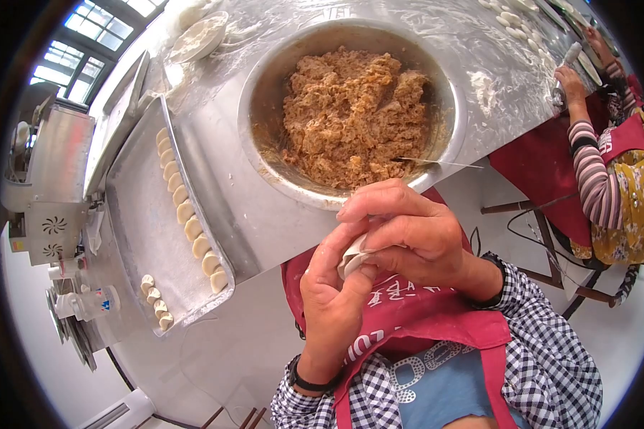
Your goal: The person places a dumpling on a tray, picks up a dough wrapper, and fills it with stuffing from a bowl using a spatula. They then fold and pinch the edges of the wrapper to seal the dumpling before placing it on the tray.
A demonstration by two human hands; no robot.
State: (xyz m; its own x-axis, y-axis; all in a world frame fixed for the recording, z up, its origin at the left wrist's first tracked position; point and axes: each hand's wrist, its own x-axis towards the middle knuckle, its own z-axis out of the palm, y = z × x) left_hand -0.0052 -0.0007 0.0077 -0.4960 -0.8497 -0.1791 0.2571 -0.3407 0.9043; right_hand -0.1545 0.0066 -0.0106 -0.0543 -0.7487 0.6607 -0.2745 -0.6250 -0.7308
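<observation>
Both of my hands meet in front of the red apron, just below the bowl's near rim. A small piece of white dough (353, 257) is held between them. My left hand (336, 286) cups it from the left, with the thumb against its lower side. The fingers of my right hand (415, 239) pinch its upper right edge. Above my hands stands a large metal bowl (254, 143) of brown minced filling (354, 114). A thin stick (444, 163) rests in the filling and sticks out over the right rim.
On the left, a metal tray (139, 186) holds a row of several dumplings (185, 211) and a shorter row (154, 297). A floury plate (200, 37) lies at the upper left. At right, a co-worker's hand (569, 82) holds a rolling pin (572, 53) near dough pieces (511, 19).
</observation>
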